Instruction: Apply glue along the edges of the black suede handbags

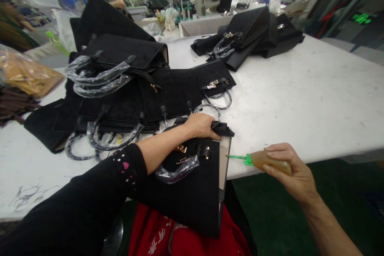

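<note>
A black handbag rests partly on the table edge and partly over my lap, its open side showing a beige lining. My left hand grips the bag's upper edge, fingers wrapped over the black material. Plastic film covers the bag's handle, and gold-coloured hardware sits near it. In my right hand is a squeeze bottle of amber liquid with a green cap and a long thin green nozzle. The nozzle tip points left at the bag's side edge; whether it touches I cannot tell.
More black handbags with film-wrapped handles are piled at the left and middle of the white table. Another heap of black bags lies at the back. A plastic-wrapped tan bundle is at far left. People work in the background.
</note>
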The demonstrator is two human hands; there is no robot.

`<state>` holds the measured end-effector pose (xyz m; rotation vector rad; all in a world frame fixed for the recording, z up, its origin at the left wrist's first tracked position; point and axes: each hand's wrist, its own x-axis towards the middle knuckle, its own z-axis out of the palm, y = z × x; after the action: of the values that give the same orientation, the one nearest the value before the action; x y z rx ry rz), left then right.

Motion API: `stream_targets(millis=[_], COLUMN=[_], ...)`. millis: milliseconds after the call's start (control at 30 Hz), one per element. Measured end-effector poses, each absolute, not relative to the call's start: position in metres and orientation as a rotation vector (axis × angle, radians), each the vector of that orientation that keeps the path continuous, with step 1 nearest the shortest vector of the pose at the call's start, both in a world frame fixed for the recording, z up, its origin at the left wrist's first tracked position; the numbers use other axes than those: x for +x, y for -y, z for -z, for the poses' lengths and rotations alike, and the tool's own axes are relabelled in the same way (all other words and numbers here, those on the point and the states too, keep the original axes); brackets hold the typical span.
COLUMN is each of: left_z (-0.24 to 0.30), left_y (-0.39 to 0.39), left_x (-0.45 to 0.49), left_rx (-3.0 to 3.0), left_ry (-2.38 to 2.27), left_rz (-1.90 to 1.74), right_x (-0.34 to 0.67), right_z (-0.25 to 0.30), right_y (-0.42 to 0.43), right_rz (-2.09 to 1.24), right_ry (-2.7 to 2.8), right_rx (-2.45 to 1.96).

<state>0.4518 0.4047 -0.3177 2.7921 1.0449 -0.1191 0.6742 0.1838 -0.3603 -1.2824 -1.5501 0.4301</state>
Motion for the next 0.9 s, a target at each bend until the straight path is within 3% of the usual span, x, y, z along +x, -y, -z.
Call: stream_targets(millis=[300,467,733,900], left_z=[0.317,0.316,0.314,0.312], left_y=[-0.404,-0.404,-0.403,-0.401], left_x=[0.452,0.451,0.453,0.453], left_rx=[2.795,2.802,2.783,2.784], left_ry=[-1.055,-1.046,-1.062,-1.070], left_rz=[0.127,0.113,0.131,0.152], right_x=[0.672,0.669,0.659,0.661], right_z=[0.360,0.361,0.363,0.365], right_y=[-0.184,-0.175,-0.159,-0.160], right_rz=[-0.369,-0.537,-0.533,-0.409], right_ry=[1.549,1.634,1.640,1.540], right_rx=[-1.295,-1.271,-1.269,-1.330])
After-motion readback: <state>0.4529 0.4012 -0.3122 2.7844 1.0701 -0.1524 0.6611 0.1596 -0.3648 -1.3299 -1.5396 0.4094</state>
